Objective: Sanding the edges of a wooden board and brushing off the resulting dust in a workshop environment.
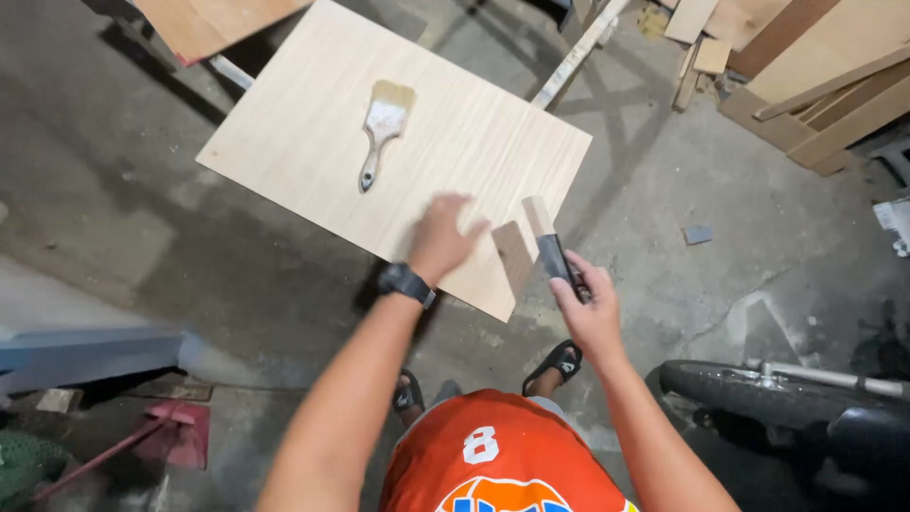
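Note:
A pale plywood panel [313,133] lies flat and raised above the concrete floor. My left hand [444,235], fingers spread and blurred, rests on the panel near its front edge. My right hand [590,305] grips the dark handle of a flat-bladed scraper [546,237], whose light blade points toward the panel's right corner. A paintbrush [381,129] with a wooden handle and pale bristles lies on the panel further away, untouched.
Stacked wooden boards and offcuts [815,76] lean at the upper right. A bicycle wheel [758,389] sits at the lower right. A red-handled tool [152,436] and a grey bench edge [85,351] are at the lower left. My sandalled feet [559,365] stand below the panel.

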